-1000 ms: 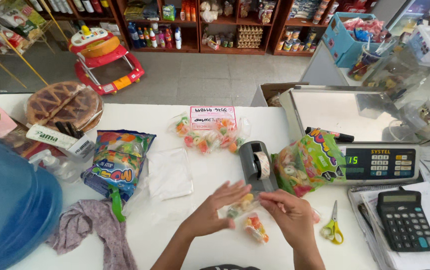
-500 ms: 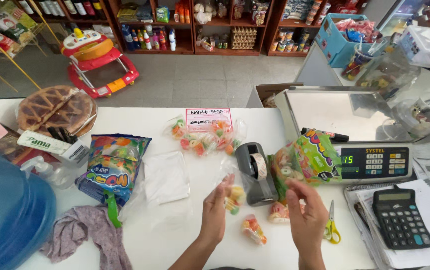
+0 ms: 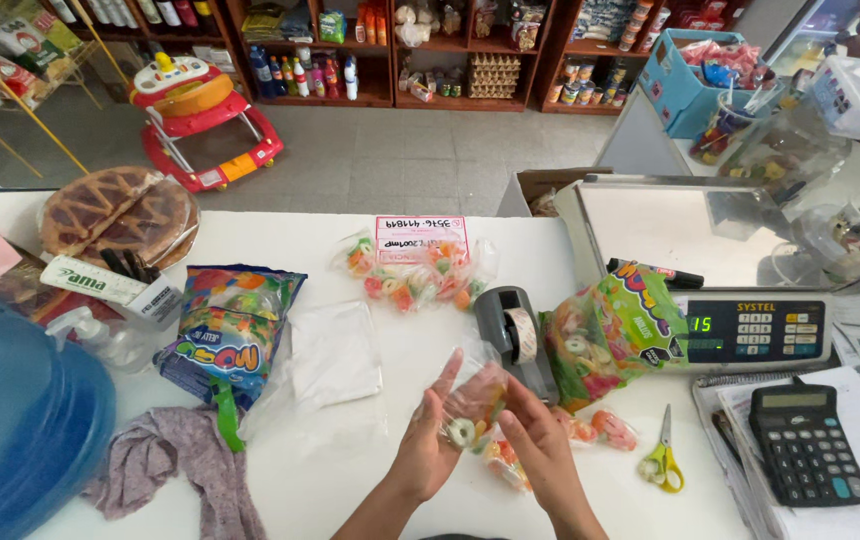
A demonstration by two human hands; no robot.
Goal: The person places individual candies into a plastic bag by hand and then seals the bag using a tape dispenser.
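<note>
Head view, looking down at a white counter [image 3: 370, 470]. Left hand [image 3: 428, 450] and right hand [image 3: 540, 450] meet over the front middle of the counter, both holding a small clear bag of gummy candies [image 3: 472, 400]. Left hand is palm up with fingers spread under the bag, a ring-shaped candy by its fingertips; right hand's fingers curl in against the bag's right side. More wrapped candies [image 3: 600, 428] lie on the counter just right of the hands.

Right behind the hands stands a grey tape dispenser [image 3: 512, 335]. An open colourful candy bag [image 3: 615, 335] leans against the scale [image 3: 710, 270] to its right. Yellow-handled scissors [image 3: 662, 460] lie near the right hand; black calculator [image 3: 808, 445] farther right. To the left, flat clear bags [image 3: 335, 355], another big candy bag [image 3: 228, 325], a purple cloth [image 3: 185, 470] and a blue water jug [image 3: 10, 430] at the left edge. A filled candy packet with a pink label [image 3: 415, 260] sits at the counter's far side.
</note>
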